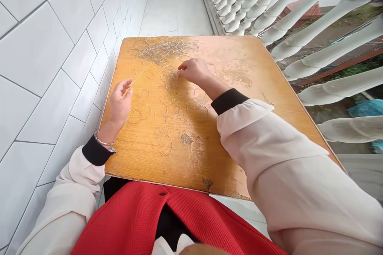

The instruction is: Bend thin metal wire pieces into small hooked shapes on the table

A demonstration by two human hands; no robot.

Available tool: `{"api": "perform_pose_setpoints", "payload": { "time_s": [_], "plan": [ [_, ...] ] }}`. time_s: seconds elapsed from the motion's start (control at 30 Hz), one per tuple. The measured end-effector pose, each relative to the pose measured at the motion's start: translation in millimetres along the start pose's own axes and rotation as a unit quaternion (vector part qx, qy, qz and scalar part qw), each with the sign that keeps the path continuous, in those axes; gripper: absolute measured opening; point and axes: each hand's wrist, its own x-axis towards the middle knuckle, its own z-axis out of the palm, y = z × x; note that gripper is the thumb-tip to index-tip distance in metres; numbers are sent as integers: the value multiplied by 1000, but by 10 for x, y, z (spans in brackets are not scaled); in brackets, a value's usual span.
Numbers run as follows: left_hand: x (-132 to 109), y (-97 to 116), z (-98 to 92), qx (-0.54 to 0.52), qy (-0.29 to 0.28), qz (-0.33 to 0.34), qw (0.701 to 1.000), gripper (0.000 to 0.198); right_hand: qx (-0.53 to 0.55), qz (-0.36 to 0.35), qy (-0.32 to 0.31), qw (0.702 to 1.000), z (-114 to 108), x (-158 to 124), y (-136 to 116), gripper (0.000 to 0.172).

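Note:
My left hand (120, 101) is above the left side of the wooden table, thumb and fingers closed on one end of a thin, straight wire (141, 74). That wire slants up and away toward a tangled pile of thin wires (163, 50) at the table's far edge. Over the middle of the table, my right hand (194, 70) has its fingertips pinched together beside a small heap of curled wire pieces (172, 81). What those fingertips hold is too small to make out. Several loose curled bits, among them a long wavy piece (171, 143), lie scattered nearer me.
The wooden table (143, 157) has a worn, peeling surface on its right half. A white tiled wall (66, 44) runs close along the left. White balusters (314, 53) line the right side, and a pale tiled floor (176, 12) stretches beyond the table.

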Motion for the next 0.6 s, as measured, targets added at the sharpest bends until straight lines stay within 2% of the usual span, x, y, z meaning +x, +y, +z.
{"api": "perform_pose_setpoints", "payload": {
  "time_s": [0.17, 0.3, 0.37, 0.43, 0.5, 0.6],
  "plan": [
    [58, -57, -52, 12, 6, 5, 1000, 26, -44, 11, -30, 999, 109, 42, 78, 14],
    [60, -68, -37, 26, 7, 21, 999, 26, -6, 28, 40, 999, 12, 23, 175, 23],
    [54, -71, -10, 42, 6, 40, 998, 26, 17, -2, 90, 996, -105, -21, 198, 28],
    [61, -81, 18, 56, 0, 58, 997, 26, 40, -62, 123, 990, -232, -122, 175, 31],
    [88, -88, 42, 58, -14, 68, 996, 30, 51, -120, 132, 983, -331, -290, 99, 33],
    [151, -29, 63, 36, -61, 58, 996, 34, 41, -169, 110, 979, -396, -620, -101, 31]
  ]
}}
